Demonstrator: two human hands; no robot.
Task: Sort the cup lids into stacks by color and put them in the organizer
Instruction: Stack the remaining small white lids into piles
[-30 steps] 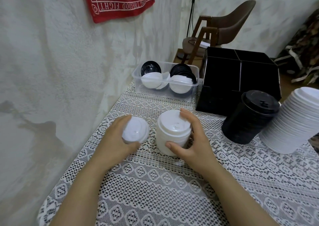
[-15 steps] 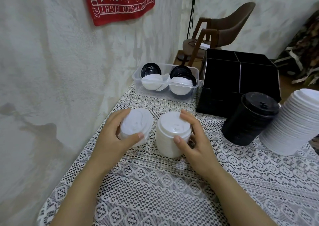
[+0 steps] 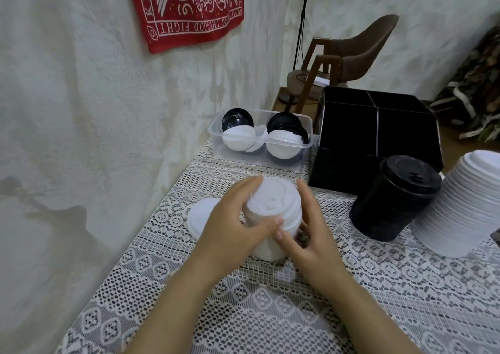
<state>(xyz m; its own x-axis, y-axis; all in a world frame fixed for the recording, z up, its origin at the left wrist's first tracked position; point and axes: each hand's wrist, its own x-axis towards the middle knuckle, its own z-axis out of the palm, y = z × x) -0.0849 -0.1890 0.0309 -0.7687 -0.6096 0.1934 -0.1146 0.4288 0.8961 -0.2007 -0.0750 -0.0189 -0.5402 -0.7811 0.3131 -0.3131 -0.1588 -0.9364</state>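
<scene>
While the left hand (image 3: 230, 232) curled fingers and thumb round the top of the short white lid stack (image 3: 273, 207), the right hand (image 3: 311, 234) gripped its other side, thumb at the front. A single white lid (image 3: 198, 217) lay just behind the left knuckles; the black organizer (image 3: 351, 137) stood well beyond the fingertips.

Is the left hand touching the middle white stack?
Touching. Head view shows the left hand curled round the middle white stack, thumb across its front.
</scene>
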